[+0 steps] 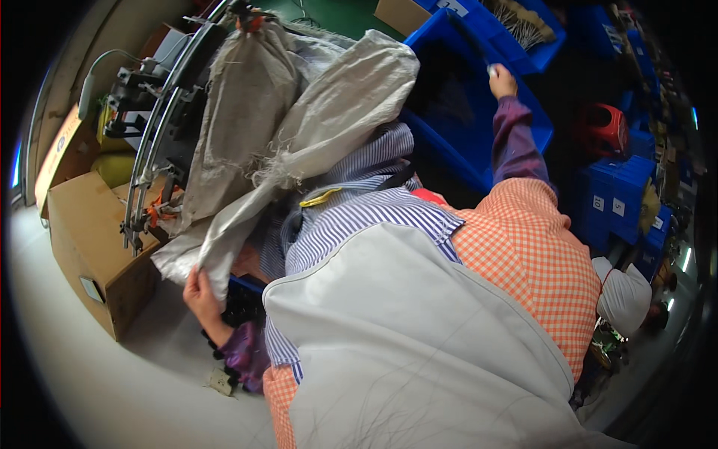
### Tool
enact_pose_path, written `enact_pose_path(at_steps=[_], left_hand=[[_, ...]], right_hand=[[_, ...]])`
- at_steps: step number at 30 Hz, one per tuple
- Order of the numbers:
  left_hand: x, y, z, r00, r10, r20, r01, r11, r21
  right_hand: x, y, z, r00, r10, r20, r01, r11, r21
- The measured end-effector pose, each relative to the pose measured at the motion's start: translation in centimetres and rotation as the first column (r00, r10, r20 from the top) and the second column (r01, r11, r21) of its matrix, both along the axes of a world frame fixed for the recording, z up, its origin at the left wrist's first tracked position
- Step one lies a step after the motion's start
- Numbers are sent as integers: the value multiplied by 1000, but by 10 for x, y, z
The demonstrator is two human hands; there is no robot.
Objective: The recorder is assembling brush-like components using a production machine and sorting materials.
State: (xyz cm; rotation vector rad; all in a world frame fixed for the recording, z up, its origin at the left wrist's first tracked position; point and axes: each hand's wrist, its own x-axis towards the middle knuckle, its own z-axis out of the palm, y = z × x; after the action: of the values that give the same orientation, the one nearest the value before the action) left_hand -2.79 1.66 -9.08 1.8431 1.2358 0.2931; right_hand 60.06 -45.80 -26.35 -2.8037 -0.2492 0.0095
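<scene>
My left hand is closed, pinching the lower edge of a pale woven plastic sack cloth. That cloth is gathered in the middle and spreads across the striped fabric on my lap. At the right, my right hand is closed round the pale end of a long, dark, narrow tool; its exact kind I cannot make out. Hand and tool are over a large blue bin, whose inside is dark with contents that do not show clearly.
Left of the cloth stands a curved metal rail frame with clamps. Cardboard boxes are beyond it. A blue tray of pale bundles is at the far right, with a red stool and stacked blue bins nearer.
</scene>
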Motion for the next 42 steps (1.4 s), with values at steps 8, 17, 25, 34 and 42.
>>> enact_pose_path(at_steps=[8, 17, 25, 34, 42], left_hand=[[-8, -16, 77, 988, -49, -146, 67, 990, 120], [-86, -88, 100, 991, 130, -16, -129, 948, -292], [-105, -59, -46, 992, 119, -47, -125, 826, -550], [-61, -102, -100, 932, 211, -293, -263, 954, -148], [-68, -43, -86, 897, 398, -191, -364, 912, 191]], right_hand=[[-2, -24, -143, 885, -261, -387, 177, 955, -240], [29, 43, -112, 983, 95, -156, -51, 963, 264], [2, 117, 27, 903, 430, 6, -393, 821, 413], [-103, 291, 112, 599, 795, 93, -736, 501, 456], [18, 434, -34, 734, 630, -253, -310, 643, 700]])
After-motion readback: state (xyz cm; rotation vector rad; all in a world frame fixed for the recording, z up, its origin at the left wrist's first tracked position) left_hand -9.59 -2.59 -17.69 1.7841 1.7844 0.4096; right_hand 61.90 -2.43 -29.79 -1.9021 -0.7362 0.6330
